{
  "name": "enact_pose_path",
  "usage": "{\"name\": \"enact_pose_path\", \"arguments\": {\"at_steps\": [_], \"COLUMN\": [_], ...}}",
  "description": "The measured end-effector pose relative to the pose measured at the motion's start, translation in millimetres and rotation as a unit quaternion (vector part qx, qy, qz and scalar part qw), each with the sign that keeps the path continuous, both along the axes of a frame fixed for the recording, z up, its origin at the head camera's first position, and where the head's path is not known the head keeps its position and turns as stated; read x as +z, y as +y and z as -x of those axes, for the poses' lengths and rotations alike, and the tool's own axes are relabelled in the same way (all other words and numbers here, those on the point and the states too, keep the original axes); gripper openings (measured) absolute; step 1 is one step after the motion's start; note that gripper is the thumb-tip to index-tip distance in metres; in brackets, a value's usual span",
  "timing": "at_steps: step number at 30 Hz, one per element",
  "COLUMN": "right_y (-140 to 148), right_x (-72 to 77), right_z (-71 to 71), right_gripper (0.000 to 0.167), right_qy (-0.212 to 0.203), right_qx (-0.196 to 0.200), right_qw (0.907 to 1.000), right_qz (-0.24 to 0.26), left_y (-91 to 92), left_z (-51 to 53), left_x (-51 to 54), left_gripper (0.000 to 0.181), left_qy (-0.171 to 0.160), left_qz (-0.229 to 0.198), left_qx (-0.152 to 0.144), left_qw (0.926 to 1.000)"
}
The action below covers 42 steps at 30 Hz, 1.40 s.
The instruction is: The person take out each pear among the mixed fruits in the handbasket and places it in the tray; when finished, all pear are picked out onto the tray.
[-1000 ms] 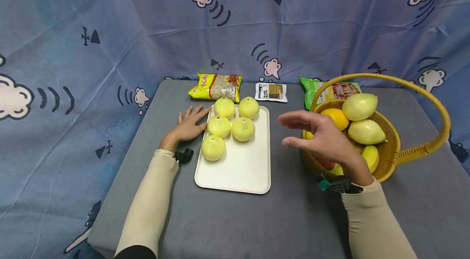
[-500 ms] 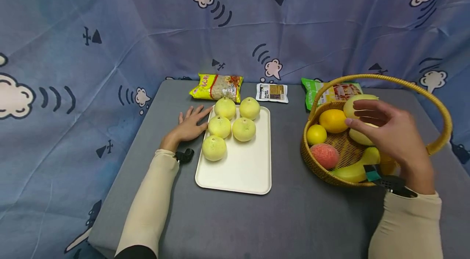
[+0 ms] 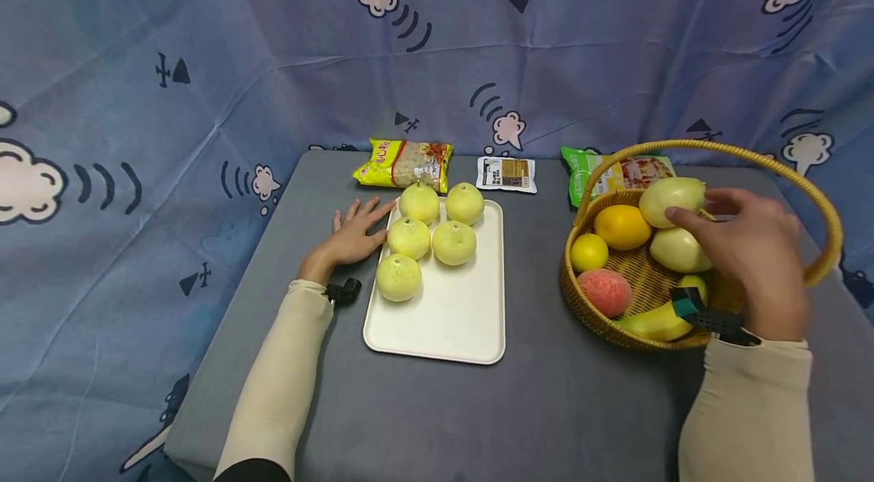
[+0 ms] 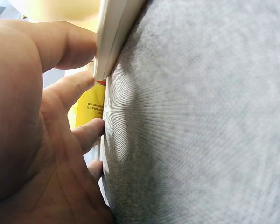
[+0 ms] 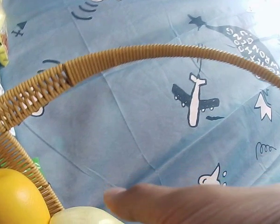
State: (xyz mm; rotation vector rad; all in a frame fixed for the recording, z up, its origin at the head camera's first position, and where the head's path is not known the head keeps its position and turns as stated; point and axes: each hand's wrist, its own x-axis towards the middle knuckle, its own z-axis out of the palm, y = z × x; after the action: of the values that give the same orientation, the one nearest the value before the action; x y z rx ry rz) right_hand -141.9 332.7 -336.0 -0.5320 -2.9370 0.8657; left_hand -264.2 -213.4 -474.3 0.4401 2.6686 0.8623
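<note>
In the head view my right hand (image 3: 761, 258) reaches over the wicker basket (image 3: 573, 300). Its thumb presses the upper pale green pear (image 3: 669, 200), and its curled fingers lie at the fruit's right end, partly hidden. A second pear (image 3: 677, 250) sits just below it. My left hand (image 3: 351, 234) lies palm down on the table with spread fingers. Thumb and fingertips touch the left edge of the white tray (image 3: 471, 315), also seen in the left wrist view. Several round pale green fruits (image 3: 454, 243) stand on that tray.
Also inside the basket are an orange (image 3: 622, 227), a lemon (image 3: 589, 252), a red peach (image 3: 604, 292) and a banana (image 3: 658, 322). The basket's tall handle (image 3: 710, 144) arches over the right side. Yellow (image 3: 392, 163), white (image 3: 507, 174) and green (image 3: 580, 171) packets lie along the back.
My right hand has swung right from beside the tray to the basket, then closed onto the upper pear. The left hand stays at the tray's edge.
</note>
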Motion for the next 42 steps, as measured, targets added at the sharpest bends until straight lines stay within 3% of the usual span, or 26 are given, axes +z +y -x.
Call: {"name": "enact_pose_path", "arguments": {"at_steps": [6,9,21,31,34,42], "right_y": [10,13,17,25,24,15], "right_x": [-3.1,-6.1,-15.4,-31.5,-32.6,-28.8], "right_z": [10.9,16.5,34.6,44.6,43.9,33.7], "right_gripper": [0.107,0.112,0.122,0.117,0.114,0.096], "right_qy": [-0.049,-0.065,-0.081,-0.041,-0.016,0.067], "right_qx": [0.009,0.009,-0.012,0.008,0.010,0.021], "right_qw": [0.9984,0.9977,0.9965,0.9989,0.9993,0.9947], "right_qz": [-0.028,-0.017,0.015,0.024,0.032,0.075], "left_y": [-0.2,0.4,-0.9,-0.7,0.5,-1.4], "left_z": [-1.0,-0.9,-0.2,-1.4,-2.4,3.1], "left_x": [1.2,1.1,-1.4,0.3,2.1,-6.2], "left_gripper": [0.067,0.066,0.067,0.068,0.068,0.067], "left_qy": [0.001,-0.001,0.004,0.002,-0.001,-0.003], "left_qz": [0.003,-0.001,0.000,-0.013,-0.011,-0.012], "left_qx": [0.001,0.001,0.000,0.002,0.004,0.009], "left_qw": [1.0000,1.0000,1.0000,0.9999,0.9999,0.9999]}}
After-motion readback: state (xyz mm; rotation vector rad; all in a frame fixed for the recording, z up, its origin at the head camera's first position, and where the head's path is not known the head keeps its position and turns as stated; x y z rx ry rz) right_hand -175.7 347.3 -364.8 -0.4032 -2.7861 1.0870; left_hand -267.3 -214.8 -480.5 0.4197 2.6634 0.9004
